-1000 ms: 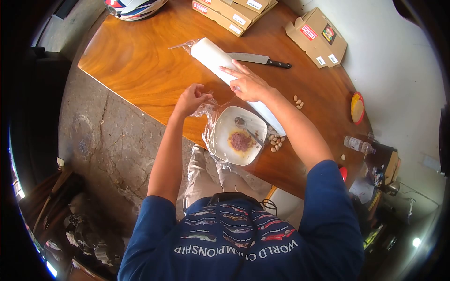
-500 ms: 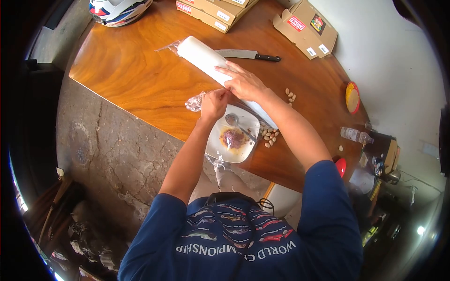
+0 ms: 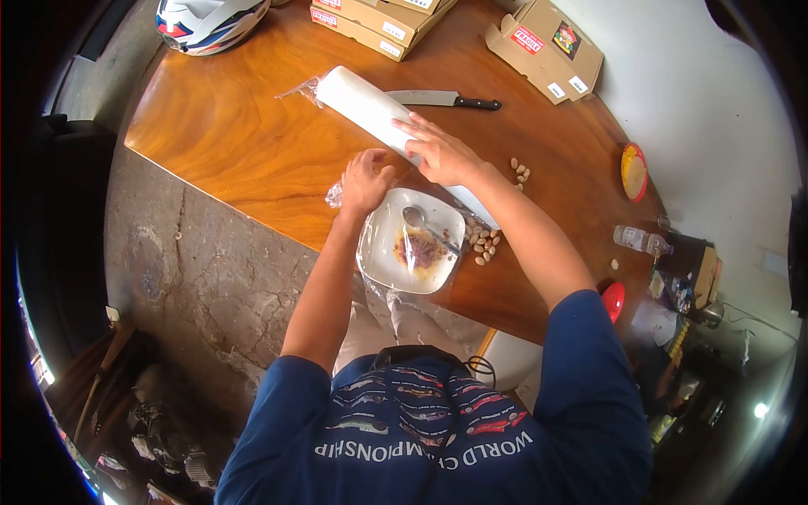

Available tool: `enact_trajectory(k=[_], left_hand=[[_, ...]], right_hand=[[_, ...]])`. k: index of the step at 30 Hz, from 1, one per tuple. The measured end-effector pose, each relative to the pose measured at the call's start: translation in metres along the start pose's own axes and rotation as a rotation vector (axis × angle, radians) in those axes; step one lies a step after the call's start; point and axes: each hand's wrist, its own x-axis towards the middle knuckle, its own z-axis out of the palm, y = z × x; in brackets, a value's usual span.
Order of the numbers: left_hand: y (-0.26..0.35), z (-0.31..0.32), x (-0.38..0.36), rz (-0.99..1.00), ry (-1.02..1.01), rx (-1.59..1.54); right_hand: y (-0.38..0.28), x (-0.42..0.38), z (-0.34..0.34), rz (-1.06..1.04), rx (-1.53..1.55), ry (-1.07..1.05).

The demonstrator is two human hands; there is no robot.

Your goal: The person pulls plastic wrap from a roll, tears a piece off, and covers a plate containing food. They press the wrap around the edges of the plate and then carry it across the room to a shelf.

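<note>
A thick white roll of plastic wrap [image 3: 358, 94] lies slantwise on the wooden table. My right hand [image 3: 446, 156] rests over the roll's middle, fingers stretched out and spread on its surface. To the left of it, my left hand [image 3: 364, 185] is raised over the plate's far edge, fingers loosely bent and thumb apart. Crumpled clear film [image 3: 334, 195] bunches beside that hand. Clear film stretches over a squarish white plate [image 3: 383, 263], hanging past its near side. A spoon [image 3: 414, 217] and a purplish food remnant [image 3: 418, 251] show through the film.
Beyond the roll lies a knife [image 3: 438, 98] with a black handle. Several nuts in shells [image 3: 483, 240] sit right of the plate. Cardboard boxes [image 3: 547, 50] and a helmet [image 3: 210, 25] stand at the back; a plastic bottle [image 3: 641, 240] lies at the right.
My left hand has moved left, away from the roll, and its pinch has loosened. Film now spreads smoother over the plate. My right hand stays on the roll.
</note>
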Motion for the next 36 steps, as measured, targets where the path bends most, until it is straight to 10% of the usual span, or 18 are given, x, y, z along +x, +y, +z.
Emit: enact_trajectory(k=[7,17,22,24,31,36], left_hand=[[0.03,0.024,-0.003,-0.002,-0.289,0.131],[-0.015,0.005,-0.002,-0.106,0.062,-0.046],[-0.014,0.006,0.005,-0.153,-0.176,-0.086],[-0.022,0.014,0.007,0.094,0.087,0.089],[0.037,0.034,-0.006,0.088,-0.327,0.215],[0.011,0.053,-0.009,0.076,-0.216,-0.052]], right_hand=[[-0.006,-0.003,-0.002,-0.02,-0.017,-0.095],[0.001,-0.008,0.017,0.014,-0.053,0.018],[0.011,-0.006,0.012,-0.015,0.0,-0.004],[0.008,-0.005,0.006,0.018,0.005,-0.043],[-0.004,-0.008,-0.012,0.027,-0.017,-0.18],[0.008,-0.007,0.003,-0.027,-0.089,-0.147]])
